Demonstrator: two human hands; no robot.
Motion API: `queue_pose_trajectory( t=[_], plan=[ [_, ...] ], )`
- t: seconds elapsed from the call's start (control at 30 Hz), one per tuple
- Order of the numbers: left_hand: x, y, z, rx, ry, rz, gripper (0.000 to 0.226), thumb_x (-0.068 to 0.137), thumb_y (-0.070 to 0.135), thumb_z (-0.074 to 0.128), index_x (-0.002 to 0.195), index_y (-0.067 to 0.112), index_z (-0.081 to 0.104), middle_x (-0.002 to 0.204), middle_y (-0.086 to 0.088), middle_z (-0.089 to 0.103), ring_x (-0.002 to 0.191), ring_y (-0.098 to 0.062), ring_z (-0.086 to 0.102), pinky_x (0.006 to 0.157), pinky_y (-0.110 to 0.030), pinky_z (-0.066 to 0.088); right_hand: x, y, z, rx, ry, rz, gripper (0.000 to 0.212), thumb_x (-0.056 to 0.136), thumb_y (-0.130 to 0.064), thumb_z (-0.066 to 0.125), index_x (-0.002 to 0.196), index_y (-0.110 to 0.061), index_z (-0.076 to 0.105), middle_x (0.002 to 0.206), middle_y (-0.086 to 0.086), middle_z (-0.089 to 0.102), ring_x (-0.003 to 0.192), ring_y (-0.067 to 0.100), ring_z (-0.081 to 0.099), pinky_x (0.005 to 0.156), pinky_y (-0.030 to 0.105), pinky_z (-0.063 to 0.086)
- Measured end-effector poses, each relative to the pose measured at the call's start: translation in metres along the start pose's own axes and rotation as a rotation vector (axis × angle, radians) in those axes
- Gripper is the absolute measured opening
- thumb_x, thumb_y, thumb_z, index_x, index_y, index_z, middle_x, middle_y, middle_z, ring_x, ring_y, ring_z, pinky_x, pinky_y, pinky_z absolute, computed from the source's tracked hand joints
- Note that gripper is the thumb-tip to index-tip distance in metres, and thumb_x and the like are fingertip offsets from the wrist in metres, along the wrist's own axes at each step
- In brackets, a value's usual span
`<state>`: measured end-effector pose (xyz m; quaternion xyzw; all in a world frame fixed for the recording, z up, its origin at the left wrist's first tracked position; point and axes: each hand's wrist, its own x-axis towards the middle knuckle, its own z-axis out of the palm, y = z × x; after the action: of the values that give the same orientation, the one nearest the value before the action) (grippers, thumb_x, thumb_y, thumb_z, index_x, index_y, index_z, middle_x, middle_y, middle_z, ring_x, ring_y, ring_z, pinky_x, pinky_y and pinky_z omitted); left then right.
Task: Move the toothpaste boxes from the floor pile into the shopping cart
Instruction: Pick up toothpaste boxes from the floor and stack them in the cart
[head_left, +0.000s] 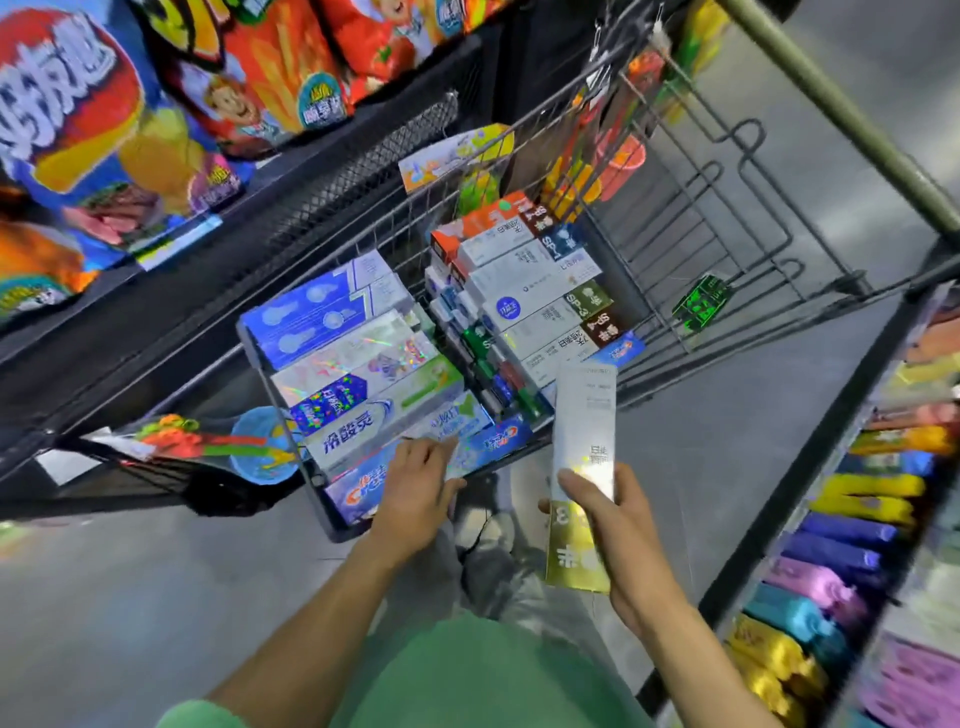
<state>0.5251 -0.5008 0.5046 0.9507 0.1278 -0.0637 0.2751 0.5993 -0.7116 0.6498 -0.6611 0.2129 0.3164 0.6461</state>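
We hold a long white-and-gold toothpaste box (583, 467) in our right hand (621, 535), fingers and thumb wrapped round its lower half, its white end pointing up toward the shopping cart (717, 176) and overlapping the near edge of the stacks inside. The box is slim and glossy — white along most of its length, gold at the end nearest us, with dark printed characters and a glare patch just above our fingers.

Our left hand (415, 499) rests on the near end of the left stack of boxes (358, 364), fingers bent down over a blue-and-white carton (488, 441) at the cart's near rim; we cannot tell whether it grips the carton or only presses on it.

Inside the wire cart, two piles sit side by side: the left one of blue, holographic and green-tinted cartons lying flat, the right stack (524, 291) of mostly white boxes with orange, green and brown ends.

Snack bags (104, 114) fill the shelf to the left — coloured packets (831, 551) line the rack at right.
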Motion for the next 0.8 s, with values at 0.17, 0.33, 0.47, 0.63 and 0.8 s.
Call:
queue_pose_trajectory(
  t=[0.17, 0.33, 0.47, 0.63, 0.8],
  plan=[
    [-0.002, 0.005, -0.003, -0.035, -0.033, 0.004, 0.049, 0.089, 0.026, 0.069, 0.131, 0.004, 0.060, 0.107, -0.016, 0.062, 0.096, -0.039, 0.053, 0.080, -0.048, 0.049, -0.002, 0.008, 0.002, -0.044, -0.037, 0.023, 0.040, 0.086, -0.014, 0.074, 0.121, -0.009, 0.053, 0.110, 0.016, 0.071, 0.100, 0.043, 0.069, 0.082, 0.052, 0.056],
    [0.002, 0.003, -0.003, -0.053, -0.010, -0.006, 0.048, 0.096, 0.033, 0.042, 0.127, 0.002, 0.063, 0.107, -0.018, 0.064, 0.097, -0.041, 0.057, 0.081, -0.051, 0.051, -0.007, 0.010, 0.003, -0.074, -0.070, 0.028, 0.052, 0.080, -0.020, 0.082, 0.120, -0.009, 0.051, 0.104, 0.013, 0.073, 0.097, 0.043, 0.069, 0.084, 0.057, 0.055],
    [-0.005, 0.003, -0.002, 0.161, -0.059, -0.025, 0.055, 0.101, 0.038, 0.031, 0.138, 0.007, 0.056, 0.134, -0.015, 0.061, 0.121, -0.039, 0.055, 0.099, -0.052, 0.049, -0.009, 0.010, -0.001, -0.074, -0.081, 0.018, 0.055, 0.076, -0.024, 0.084, 0.119, -0.011, 0.052, 0.101, 0.010, 0.074, 0.096, 0.044, 0.070, 0.081, 0.055, 0.056],
    [-0.012, -0.003, 0.004, 0.280, -0.135, -0.087, 0.054, 0.110, 0.028, 0.024, 0.161, 0.020, 0.009, 0.168, 0.003, 0.009, 0.155, -0.017, 0.004, 0.126, -0.041, 0.005, -0.007, 0.007, -0.004, -0.047, -0.101, 0.015, 0.039, 0.086, -0.017, 0.073, 0.119, -0.012, 0.052, 0.094, 0.005, 0.076, 0.089, 0.041, 0.072, 0.070, 0.047, 0.058],
    [-0.008, -0.004, 0.007, 0.291, -0.093, -0.102, 0.050, 0.109, 0.023, 0.030, 0.159, 0.016, 0.023, 0.168, 0.001, 0.012, 0.155, -0.018, 0.008, 0.126, -0.043, 0.005, -0.004, 0.008, -0.005, -0.067, -0.091, 0.020, 0.046, 0.083, -0.018, 0.077, 0.121, -0.010, 0.052, 0.102, 0.011, 0.074, 0.095, 0.044, 0.070, 0.083, 0.059, 0.056]
  ],
)
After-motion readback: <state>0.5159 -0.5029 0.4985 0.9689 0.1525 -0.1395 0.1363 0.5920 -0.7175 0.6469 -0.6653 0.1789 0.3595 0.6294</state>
